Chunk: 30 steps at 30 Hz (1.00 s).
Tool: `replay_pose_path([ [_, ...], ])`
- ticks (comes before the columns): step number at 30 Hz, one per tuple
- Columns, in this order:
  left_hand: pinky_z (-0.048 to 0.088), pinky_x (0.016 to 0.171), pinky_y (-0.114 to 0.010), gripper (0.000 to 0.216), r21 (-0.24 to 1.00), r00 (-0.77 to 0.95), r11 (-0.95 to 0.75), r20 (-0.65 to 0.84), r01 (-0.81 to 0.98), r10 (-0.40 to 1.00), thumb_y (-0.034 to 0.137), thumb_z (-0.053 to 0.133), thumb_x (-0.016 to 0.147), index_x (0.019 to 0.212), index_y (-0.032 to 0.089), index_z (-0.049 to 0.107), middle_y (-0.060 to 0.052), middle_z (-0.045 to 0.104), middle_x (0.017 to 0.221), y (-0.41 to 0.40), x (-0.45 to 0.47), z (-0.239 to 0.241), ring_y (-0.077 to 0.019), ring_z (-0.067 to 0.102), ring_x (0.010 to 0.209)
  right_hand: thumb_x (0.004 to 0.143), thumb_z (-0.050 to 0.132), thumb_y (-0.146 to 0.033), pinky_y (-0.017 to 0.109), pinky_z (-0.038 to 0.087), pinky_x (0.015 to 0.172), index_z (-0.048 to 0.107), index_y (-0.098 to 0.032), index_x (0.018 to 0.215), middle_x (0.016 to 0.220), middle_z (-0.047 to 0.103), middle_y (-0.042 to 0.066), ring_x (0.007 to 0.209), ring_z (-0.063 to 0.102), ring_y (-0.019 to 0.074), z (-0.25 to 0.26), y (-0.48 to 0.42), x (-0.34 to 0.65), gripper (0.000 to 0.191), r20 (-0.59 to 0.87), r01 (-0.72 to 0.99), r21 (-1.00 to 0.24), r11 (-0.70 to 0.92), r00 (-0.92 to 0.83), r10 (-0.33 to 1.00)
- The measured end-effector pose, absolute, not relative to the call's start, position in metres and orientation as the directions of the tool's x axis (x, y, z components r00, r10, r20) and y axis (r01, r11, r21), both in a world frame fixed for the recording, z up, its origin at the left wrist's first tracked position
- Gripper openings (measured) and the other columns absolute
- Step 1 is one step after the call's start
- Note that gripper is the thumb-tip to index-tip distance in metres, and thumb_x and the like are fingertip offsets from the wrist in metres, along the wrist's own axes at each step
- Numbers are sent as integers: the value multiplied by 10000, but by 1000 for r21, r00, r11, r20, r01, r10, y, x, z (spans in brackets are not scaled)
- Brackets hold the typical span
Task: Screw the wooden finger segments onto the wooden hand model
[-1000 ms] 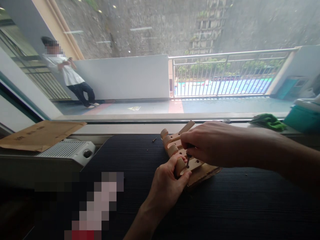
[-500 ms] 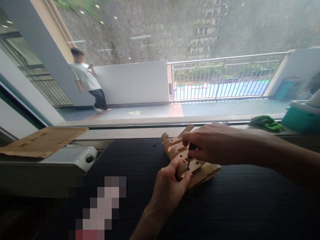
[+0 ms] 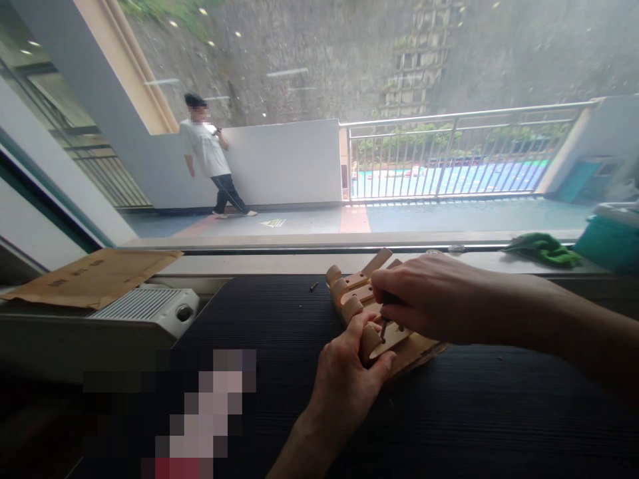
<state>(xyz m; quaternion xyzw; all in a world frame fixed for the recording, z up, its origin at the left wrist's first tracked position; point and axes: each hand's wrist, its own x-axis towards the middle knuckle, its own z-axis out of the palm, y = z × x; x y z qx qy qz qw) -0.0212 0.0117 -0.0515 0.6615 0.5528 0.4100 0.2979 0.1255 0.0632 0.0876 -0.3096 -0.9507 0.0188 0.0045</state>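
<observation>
A wooden piece with several curved, hook-like slats point(image 3: 360, 293) rests on the dark table, and small dark holes or screw heads dot the slats. My left hand point(image 3: 347, 369) grips its near end, thumb on the front slat and fingers around the curved tip. In my right hand point(image 3: 424, 293) is a screwdriver point(image 3: 384, 329), its dark handle mostly hidden by the fingers. The shaft points down, and its tip meets a hole in the nearest slat. Beyond the left hand, a loose screw point(image 3: 313, 287) lies on the table.
The black table point(image 3: 269, 332) reaches to a window sill. A green cloth point(image 3: 542, 249) and a teal box point(image 3: 609, 233) sit on the right. At left, a brown paper envelope point(image 3: 94, 273) lies over a white radiator point(image 3: 144, 309). Outside the glass, a person point(image 3: 210, 153) walks.
The view has shifted slightly, moving the scene a little to the right. The person outside has walked rightward. Both hands keep their holds, with the screwdriver still at the near slat.
</observation>
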Motion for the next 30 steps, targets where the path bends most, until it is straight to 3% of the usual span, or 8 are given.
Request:
replay_pose_path([
  [6, 489, 883, -286, 734, 864, 179, -261, 201, 431, 963, 189, 739, 672, 1308, 317, 397, 18, 643, 1140, 9, -26, -44, -171, 641, 961, 848, 481, -233, 223, 266, 485, 572, -183, 761, 672, 603, 6, 547, 482, 108, 92, 60, 124, 135, -58, 668, 0, 744, -743, 667],
  [11, 455, 947, -345, 856, 863, 240, -255, 161, 437, 957, 197, 779, 624, 1356, 328, 355, -21, 584, 1246, 10, -41, -37, -225, 591, 1072, 838, 487, -182, 234, 273, 499, 571, -197, 811, 695, 626, 8, 568, 521, 121, 91, 59, 116, 89, -40, 601, 14, 799, -798, 601],
  [16, 421, 988, -340, 753, 876, 237, -246, 157, 415, 959, 160, 733, 670, 1335, 301, 409, -27, 587, 1247, 15, -55, -33, -213, 571, 1109, 835, 498, -199, 245, 277, 514, 561, -183, 838, 739, 636, 30, 610, 551, 139, 87, 62, 107, 64, 6, 572, 27, 820, -820, 572],
  [22, 438, 950, -290, 475, 852, 102, -270, 252, 449, 962, 161, 641, 745, 1200, 257, 546, 3, 656, 1123, 19, -45, -40, -180, 603, 1042, 829, 508, -224, 251, 254, 489, 570, -166, 881, 725, 635, 46, 601, 569, 159, 83, 62, 103, 100, 27, 616, 43, 787, -788, 615],
  [30, 460, 889, -242, 438, 866, 69, -288, 285, 410, 956, 132, 620, 760, 1165, 288, 560, 37, 677, 1049, 21, -39, -48, -151, 629, 966, 831, 481, -227, 261, 209, 488, 584, -187, 929, 717, 647, 36, 602, 571, 160, 83, 65, 107, 147, 21, 598, 8, 801, -801, 598],
])
